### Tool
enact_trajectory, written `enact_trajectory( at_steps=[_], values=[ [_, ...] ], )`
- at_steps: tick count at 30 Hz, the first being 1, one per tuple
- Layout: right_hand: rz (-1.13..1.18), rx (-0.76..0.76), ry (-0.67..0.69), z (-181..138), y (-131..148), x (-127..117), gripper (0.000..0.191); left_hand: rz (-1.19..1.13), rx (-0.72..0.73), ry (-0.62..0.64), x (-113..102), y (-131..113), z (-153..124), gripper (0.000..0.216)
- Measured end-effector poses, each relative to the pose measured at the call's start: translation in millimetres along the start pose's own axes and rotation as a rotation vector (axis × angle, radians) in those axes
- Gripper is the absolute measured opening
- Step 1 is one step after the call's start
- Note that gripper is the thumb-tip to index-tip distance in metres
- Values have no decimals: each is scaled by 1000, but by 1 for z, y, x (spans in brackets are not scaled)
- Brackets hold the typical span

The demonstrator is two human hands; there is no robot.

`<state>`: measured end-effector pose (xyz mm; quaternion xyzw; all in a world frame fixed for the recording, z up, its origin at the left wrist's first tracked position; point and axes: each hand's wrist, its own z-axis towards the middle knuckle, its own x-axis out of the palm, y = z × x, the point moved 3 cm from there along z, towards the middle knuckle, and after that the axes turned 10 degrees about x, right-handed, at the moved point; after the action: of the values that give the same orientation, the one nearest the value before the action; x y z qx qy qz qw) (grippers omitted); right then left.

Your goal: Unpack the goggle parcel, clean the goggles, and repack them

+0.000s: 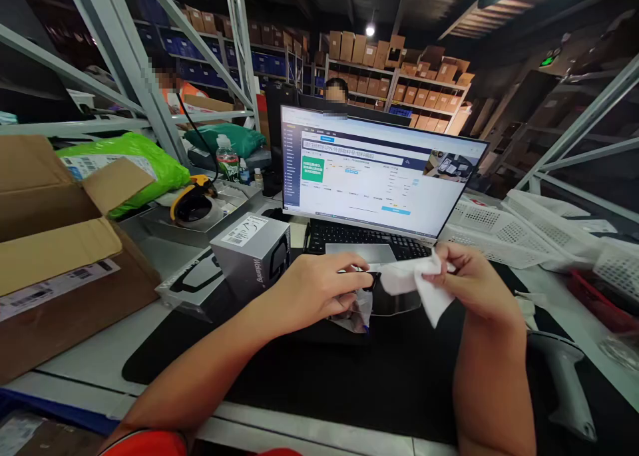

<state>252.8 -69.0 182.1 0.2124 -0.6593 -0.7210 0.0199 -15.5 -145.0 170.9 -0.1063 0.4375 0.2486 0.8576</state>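
Here's the right hand point(462, 275), fingers pinched firmly on a thin white, soft-looking sheet of tissue or cloth point(433, 284), one corner hanging down, the other end stretching toward a dark, glossy, see-through panel point(397, 303). That panel sits between the two hands, low in front of the wide black-framed monitor point(377, 176), above the black mat point(399, 369) on the surface; whether it rests there I can't tell.

Over to the left hand point(319, 286): fingers curled at the panel's left end, right by a crumpled clear plastic bag point(355, 315). Gripping or merely resting? The view doesn't settle it.

Good handling here, I'd judge, means steadying the panel by its edge, keeping bare fingertips off the glossy face. The white sheet wants gathering into a flat, even pad, since that loose corner could snag or drag. Light pressure would suit, with the far end supported so nothing flexes. And mind that bag: its creased film could slip under the left fingers and spoil the hold.
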Motion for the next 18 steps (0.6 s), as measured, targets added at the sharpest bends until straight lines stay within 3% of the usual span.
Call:
enact_trajectory(
  at_steps=[4,6,8,11,15,18],
  values=[
    [29,-133,-688,7,-5,-30,39,26,-192,-209,9,2,-1,27],
    [114,-250,-888,5,-2,-27,40,99,-288,-330,11,1,-3,29],
    [281,-325,-884,6,0,-7,42,173,-365,-416,12,-1,-4,32],
    [504,-326,-709,8,0,42,45,269,-429,-472,14,-4,-4,34],
    [551,-189,-479,4,-3,108,41,371,-476,-381,19,-6,-5,38],
    [465,-153,-421,-3,-2,133,41,454,-485,-296,21,-10,-6,41]
  ],
)
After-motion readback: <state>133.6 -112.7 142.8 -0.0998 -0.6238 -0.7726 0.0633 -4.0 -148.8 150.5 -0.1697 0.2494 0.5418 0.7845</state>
